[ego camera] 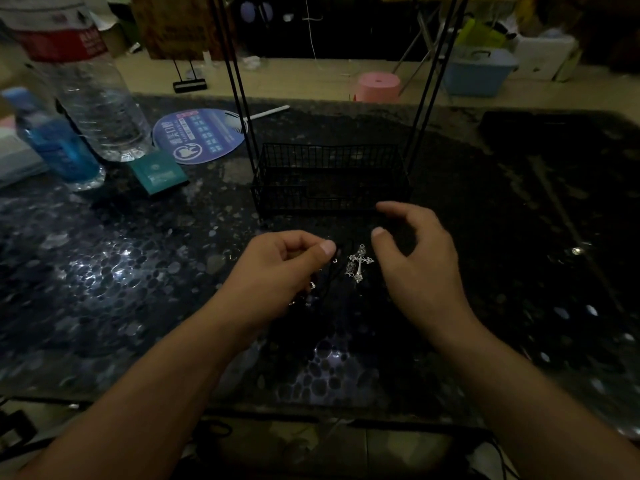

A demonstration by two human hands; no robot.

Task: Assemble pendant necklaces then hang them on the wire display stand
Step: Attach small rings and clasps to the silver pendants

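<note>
Cross pendant (359,263), silver and ornate, lies on the dark pebble-patterned glossy table (138,271) just in front of the black wire display stand (329,178) (its basket is a fine grid). Between my hands it rests: my left hand (277,271) pinches a thin black cord (332,271), my right hand (419,265) hovers with loosely curled fingers, holding nothing. Behind the stand, the dim room shows a tiled floor.

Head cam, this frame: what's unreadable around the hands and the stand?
- Left hand: fingers curled as if pinching; the black cord below is lost against the dark table.
- Right hand: whether it holds anything cannot be told.
- Cross pendant: attachment to cord too small to tell.
- Wire display stand: top cut off by the frame's upper edge.
</note>
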